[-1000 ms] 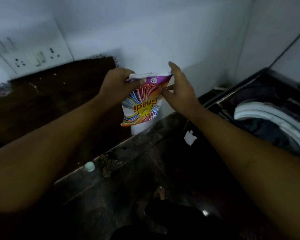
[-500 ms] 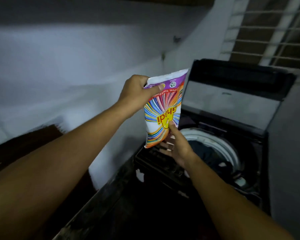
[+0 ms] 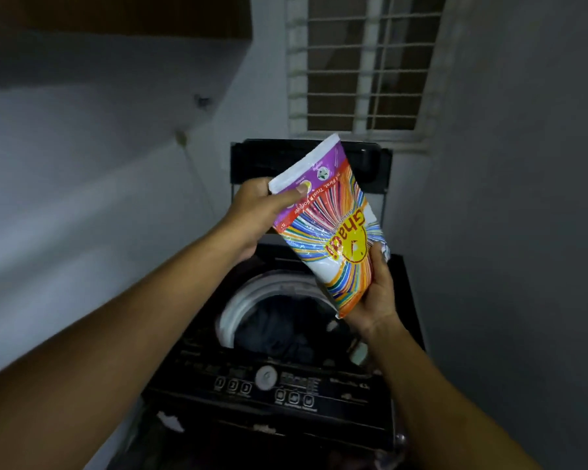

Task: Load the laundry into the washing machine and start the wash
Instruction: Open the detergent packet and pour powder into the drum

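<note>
Left grip point(image 3: 257, 212): pinching detergent packet point(image 3: 330, 228) by its top corner.
Right grip point(image 3: 377, 300): grasping the packet's lower end.
Washing machine point(image 3: 319, 388): lid up, dark laundry point(image 3: 286, 330) inside.

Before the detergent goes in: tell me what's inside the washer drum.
Dark clothes lie piled inside the white-rimmed drum. The detergent packet and right hand cover its right side; the bottom is hidden beneath the clothes.

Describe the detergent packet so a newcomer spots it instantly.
Below the barred window stands a black washing machine, lid up. Above its drum, the left hand and right hand hold the detergent packet: the only bright thing, rainbow rays around a yellow circle.
</note>
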Demonstrator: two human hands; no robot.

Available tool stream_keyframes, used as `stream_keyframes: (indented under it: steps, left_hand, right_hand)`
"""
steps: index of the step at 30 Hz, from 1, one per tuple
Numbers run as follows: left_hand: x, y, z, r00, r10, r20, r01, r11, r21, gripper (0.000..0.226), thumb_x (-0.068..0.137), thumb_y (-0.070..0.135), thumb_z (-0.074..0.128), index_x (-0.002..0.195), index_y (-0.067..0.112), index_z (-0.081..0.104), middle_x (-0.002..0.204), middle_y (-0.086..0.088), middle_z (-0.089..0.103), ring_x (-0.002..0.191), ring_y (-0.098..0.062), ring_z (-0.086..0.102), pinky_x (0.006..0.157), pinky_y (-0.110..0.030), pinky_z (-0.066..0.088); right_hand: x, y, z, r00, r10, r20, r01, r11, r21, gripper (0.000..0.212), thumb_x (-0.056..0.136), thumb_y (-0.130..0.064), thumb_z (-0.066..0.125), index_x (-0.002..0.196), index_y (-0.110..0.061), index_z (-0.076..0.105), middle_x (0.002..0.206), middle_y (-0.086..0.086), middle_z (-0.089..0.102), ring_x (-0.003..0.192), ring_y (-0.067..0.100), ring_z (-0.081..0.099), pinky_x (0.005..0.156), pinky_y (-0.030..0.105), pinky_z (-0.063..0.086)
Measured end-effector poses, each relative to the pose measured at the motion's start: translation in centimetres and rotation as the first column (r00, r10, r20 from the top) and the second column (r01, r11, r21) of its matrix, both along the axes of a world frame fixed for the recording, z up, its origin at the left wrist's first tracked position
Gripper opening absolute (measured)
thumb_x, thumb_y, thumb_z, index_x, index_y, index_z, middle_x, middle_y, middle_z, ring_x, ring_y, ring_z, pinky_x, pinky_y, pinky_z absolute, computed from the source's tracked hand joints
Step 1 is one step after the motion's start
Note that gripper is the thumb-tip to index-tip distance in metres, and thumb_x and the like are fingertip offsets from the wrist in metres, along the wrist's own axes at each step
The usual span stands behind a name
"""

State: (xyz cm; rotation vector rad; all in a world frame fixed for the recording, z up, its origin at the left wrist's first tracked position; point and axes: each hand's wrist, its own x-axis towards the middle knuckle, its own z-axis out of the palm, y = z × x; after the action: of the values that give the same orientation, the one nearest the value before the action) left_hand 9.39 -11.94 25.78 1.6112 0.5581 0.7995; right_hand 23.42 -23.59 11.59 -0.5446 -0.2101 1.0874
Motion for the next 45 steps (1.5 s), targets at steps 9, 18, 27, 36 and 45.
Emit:
stream_keyframes:
  steps: [9, 18, 27, 36, 45]
  left_hand:
    - [6.0, -0.9, -6.1, 0.925, -0.318, -0.206, 0.304, 0.948, -0.098, 0.019, 0.089, 0.019, 0.073, 0.105, 0.009, 0.073, 0.094, -0.009, 0.078, 0.083, -0.022, 0.075, 0.076, -0.032, 0.059]
    - [10.9, -2.1, -13.3, 0.741, -0.568, -0.358, 0.536, 0.822, -0.192, 0.026, 0.088, 0.028, 0.075, 0.112, 0.02, 0.07, 0.097, 0.002, 0.079, 0.087, -0.017, 0.076, 0.08, -0.038, 0.06]
    - [13.9, -3.3, -19.6, 0.602, -0.692, -0.398, 0.643, 0.716, -0.272, 0.033, 0.089, 0.028, 0.074, 0.119, 0.015, 0.068, 0.102, -0.001, 0.078, 0.092, -0.015, 0.075, 0.086, -0.04, 0.06]
    - [15.7, -2.9, -21.1, 0.532, -0.74, -0.412, 0.688, 0.661, -0.3, 0.026, 0.094, 0.019, 0.068, 0.119, 0.012, 0.065, 0.098, -0.001, 0.075, 0.076, -0.004, 0.073, 0.056, -0.016, 0.054]
    - [16.4, -2.2, -23.3, 0.471, -0.747, -0.47, 0.71, 0.637, -0.3, 0.026, 0.093, 0.029, 0.07, 0.114, 0.014, 0.069, 0.101, 0.001, 0.076, 0.093, -0.01, 0.071, 0.083, -0.03, 0.054]
  right_hand:
    - [2.9, -9.9, -2.0, 0.964, -0.245, 0.106, 0.262, 0.942, -0.208, 0.045, 0.101, -0.031, 0.055, 0.139, -0.007, 0.058, 0.132, 0.021, 0.066, 0.11, 0.036, 0.07, 0.086, 0.048, 0.06]
    - [3.2, -16.7, -4.2, 0.845, -0.441, 0.303, 0.528, 0.777, -0.342, 0.048, 0.097, -0.018, 0.057, 0.143, -0.006, 0.053, 0.135, 0.022, 0.063, 0.119, 0.041, 0.065, 0.09, 0.051, 0.057]
    - [1.4, -19.2, -5.9, 0.671, -0.598, 0.439, 0.737, 0.473, -0.483, 0.03, 0.089, -0.006, 0.07, 0.119, -0.005, 0.068, 0.111, 0.02, 0.075, 0.088, 0.032, 0.076, 0.074, 0.051, 0.063]
    - [0.7, -18.7, -6.8, 0.608, -0.622, 0.493, 0.78, 0.352, -0.518, 0.038, 0.086, -0.003, 0.074, 0.124, -0.004, 0.066, 0.115, 0.022, 0.073, 0.104, 0.044, 0.071, 0.086, 0.06, 0.059]
    - [1.3, -18.7, -7.0, 0.601, -0.556, 0.575, 0.789, 0.297, -0.537, 0.041, 0.084, -0.006, 0.077, 0.123, -0.006, 0.066, 0.111, 0.017, 0.075, 0.099, 0.04, 0.073, 0.085, 0.058, 0.06]
